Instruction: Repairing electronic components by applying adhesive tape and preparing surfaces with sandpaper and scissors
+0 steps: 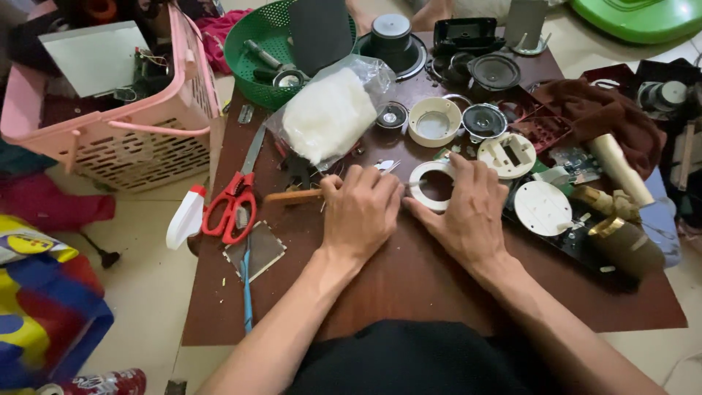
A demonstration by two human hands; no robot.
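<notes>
My left hand (360,211) is closed around a wooden-handled tool (291,196) whose handle sticks out to the left; its tip is hidden under my fingers. My right hand (468,208) presses down on a cream plastic ring (422,181) lying on the dark brown table (409,285), fingers spread over the ring's right side. The two hands nearly touch between the ring and the tool. What lies directly under the hands is hidden.
Red scissors (232,205), a white bottle (184,217) and a blue tool (246,281) lie left. A bag of white stuffing (329,113), speaker parts (485,121), round cream housings (542,207) and a brown cloth (607,117) crowd the back and right. A pink basket (146,146) and a green basket (256,51) stand at the rear left.
</notes>
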